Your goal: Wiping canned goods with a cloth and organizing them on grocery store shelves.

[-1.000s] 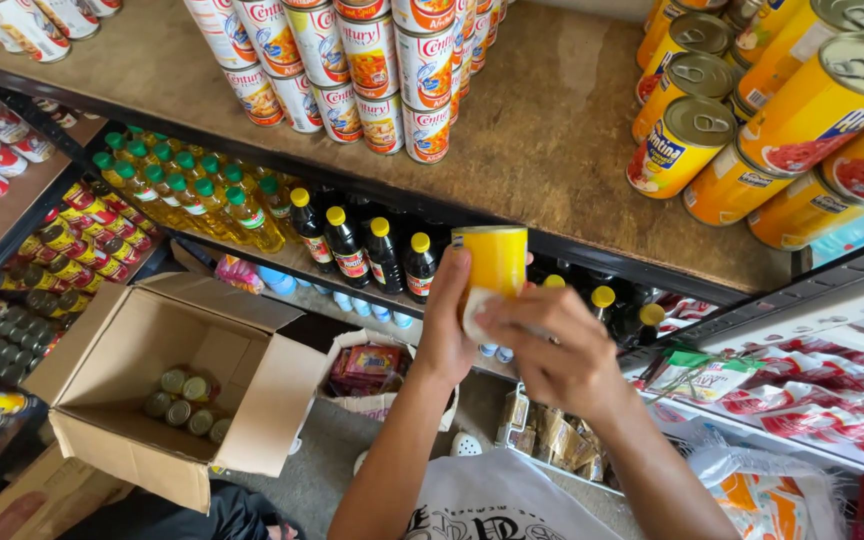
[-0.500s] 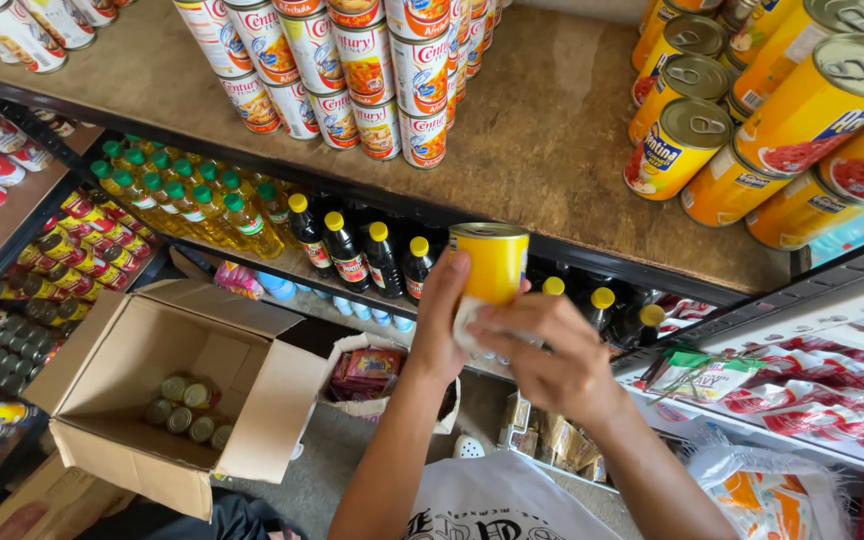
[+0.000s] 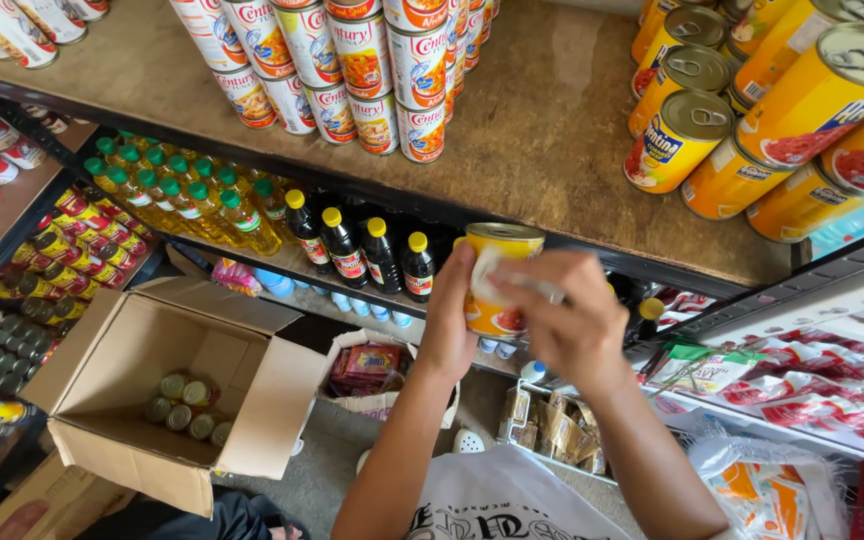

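Two bare forearms are raised from below toward the edge of the wooden shelf board [image 3: 562,130]. The left hand [image 3: 449,320] is wrapped around the side of a yellow cylindrical tin can [image 3: 497,280], and the right hand [image 3: 572,325] is pressed over its front. The can is held upright, long axis vertical, metal lid upward. It is clasped between both palms, just below the shelf edge.

Cans [image 3: 184,402] lie in the box [image 3: 252,400], left of the held can [image 3: 497,280].
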